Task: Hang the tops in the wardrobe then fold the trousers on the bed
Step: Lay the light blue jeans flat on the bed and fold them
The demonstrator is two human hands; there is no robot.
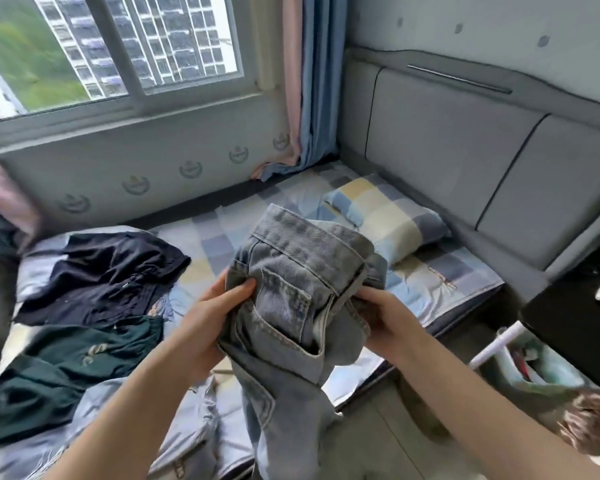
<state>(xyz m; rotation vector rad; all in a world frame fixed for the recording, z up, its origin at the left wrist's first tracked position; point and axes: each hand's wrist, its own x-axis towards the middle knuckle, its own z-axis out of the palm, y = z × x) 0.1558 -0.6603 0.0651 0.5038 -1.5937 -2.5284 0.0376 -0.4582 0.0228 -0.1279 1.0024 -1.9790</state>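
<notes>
The left hand (215, 317) and right hand (381, 320) each grip the waist of the light blue jeans (291, 306), held mid-frame above the bed (430, 285) (legs hanging down); a black garment (101, 275) and a dark green garment (66, 368) lie at left.

Two forearms come into the picture from the bottom edge, and both are bare, with no sleeves on them. The left hand (208, 306) and the right hand (385, 320) have no gloves, rings, watch or bracelet. The fingernails are short and plain.
</notes>
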